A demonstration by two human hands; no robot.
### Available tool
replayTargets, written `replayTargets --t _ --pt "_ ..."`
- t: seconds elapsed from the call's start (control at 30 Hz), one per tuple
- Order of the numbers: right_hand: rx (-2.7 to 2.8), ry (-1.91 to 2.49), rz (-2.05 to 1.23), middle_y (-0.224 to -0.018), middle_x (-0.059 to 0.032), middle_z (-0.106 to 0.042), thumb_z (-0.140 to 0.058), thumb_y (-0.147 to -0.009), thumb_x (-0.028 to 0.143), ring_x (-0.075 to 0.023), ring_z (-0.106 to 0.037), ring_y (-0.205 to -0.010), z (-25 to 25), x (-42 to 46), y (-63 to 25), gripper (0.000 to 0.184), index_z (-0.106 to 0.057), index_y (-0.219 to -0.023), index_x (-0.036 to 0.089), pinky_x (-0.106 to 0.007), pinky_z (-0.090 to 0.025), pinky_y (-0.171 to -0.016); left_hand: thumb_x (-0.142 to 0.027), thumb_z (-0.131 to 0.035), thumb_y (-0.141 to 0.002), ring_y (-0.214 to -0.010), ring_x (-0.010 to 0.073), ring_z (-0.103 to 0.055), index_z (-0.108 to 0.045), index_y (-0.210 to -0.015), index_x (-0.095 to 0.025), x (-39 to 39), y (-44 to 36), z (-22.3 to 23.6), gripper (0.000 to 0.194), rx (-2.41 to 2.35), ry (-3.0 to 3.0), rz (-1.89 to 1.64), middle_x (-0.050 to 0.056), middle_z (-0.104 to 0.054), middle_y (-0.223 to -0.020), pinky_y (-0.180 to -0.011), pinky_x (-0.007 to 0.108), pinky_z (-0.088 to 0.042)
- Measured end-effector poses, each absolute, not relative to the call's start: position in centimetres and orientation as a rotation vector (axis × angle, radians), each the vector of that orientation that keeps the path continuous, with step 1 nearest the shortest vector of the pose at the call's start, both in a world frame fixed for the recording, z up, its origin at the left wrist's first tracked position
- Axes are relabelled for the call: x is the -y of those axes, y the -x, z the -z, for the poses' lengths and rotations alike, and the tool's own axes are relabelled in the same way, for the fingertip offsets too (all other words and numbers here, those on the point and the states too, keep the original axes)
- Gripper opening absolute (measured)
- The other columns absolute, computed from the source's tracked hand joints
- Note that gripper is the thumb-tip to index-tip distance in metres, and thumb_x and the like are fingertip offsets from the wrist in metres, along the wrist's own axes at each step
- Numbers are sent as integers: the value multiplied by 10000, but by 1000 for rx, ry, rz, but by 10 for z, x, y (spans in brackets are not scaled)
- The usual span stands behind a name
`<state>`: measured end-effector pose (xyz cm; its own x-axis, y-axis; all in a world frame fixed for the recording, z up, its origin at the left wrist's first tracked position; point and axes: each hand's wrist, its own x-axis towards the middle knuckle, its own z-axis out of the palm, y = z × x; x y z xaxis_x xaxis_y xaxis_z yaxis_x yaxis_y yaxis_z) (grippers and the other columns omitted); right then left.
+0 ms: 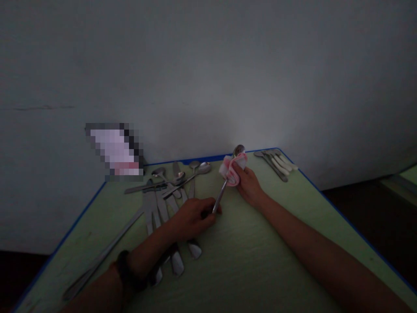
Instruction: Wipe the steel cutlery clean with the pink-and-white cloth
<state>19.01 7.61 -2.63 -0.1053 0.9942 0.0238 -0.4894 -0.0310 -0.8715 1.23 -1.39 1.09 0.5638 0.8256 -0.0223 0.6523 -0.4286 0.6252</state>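
Note:
My left hand is closed round the lower handle of a metal spoon, which slants up and to the right with its bowl raised near the table's far edge. My right hand grips a pink and white cloth that is wrapped round the spoon's stem just under the bowl. A dark band sits on my left wrist. Both hands hover low over the pale green table.
A heap of spoons and knives lies left of my hands, partly under my left forearm. A long metal utensil stretches toward the near left. A few white-handled pieces rest at the far right corner. A grey wall stands behind.

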Motion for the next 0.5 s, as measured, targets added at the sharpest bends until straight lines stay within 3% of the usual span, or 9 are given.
replayTargets --t 0.37,0.5 --pt "669 679 -1520 -745 14 -647 -646 -703 414 -113 -579 -668 20 -81 -192 264 -610 -825 183 -247 -455 -630 -237 -414 -786 -590 110 -501 -598 -924 -173 13 -13 -13 238 -1194 -2199 -376 -31 -553 -646 -552 197 -337" --pt "573 647 -1446 -771 8 -647 -636 -717 416 -112 -566 -627 16 -84 -194 263 -592 -859 200 -242 -450 -550 -272 -407 -810 -578 103 -487 -599 -865 -167 13 -11 -11 225 -1138 -2238 -353 -36 -530 -624 -552 198 -326"
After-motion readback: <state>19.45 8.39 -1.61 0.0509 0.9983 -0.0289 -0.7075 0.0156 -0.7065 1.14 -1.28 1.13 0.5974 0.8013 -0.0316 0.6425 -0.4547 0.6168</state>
